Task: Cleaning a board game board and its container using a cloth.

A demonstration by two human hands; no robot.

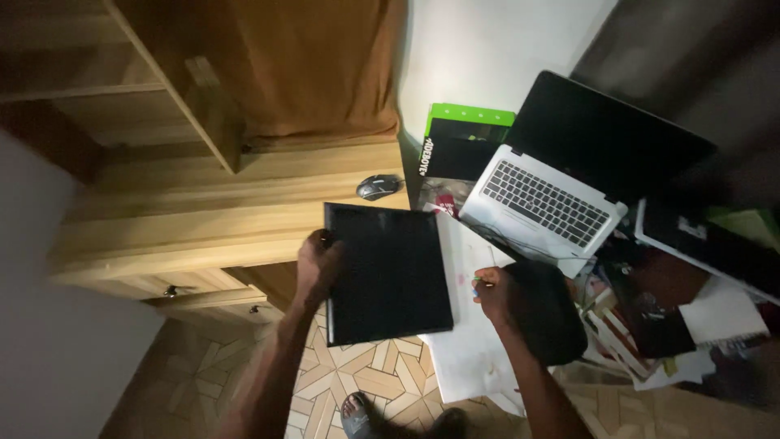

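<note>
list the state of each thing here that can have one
black panel: lifted off the desk, held at its left edge by the left hand
right hand: fingers closed on a small thin item
laptop: lid open, screen dark
mouse: resting on the desk, untouched

The flat black rectangular panel looks smooth and faintly glossy. The pale wooden desk at left shows matt grain. Far behind it hangs soft brown cloth. At right, the silver laptop has a metal-like satin finish, over white paper sheets.
</note>
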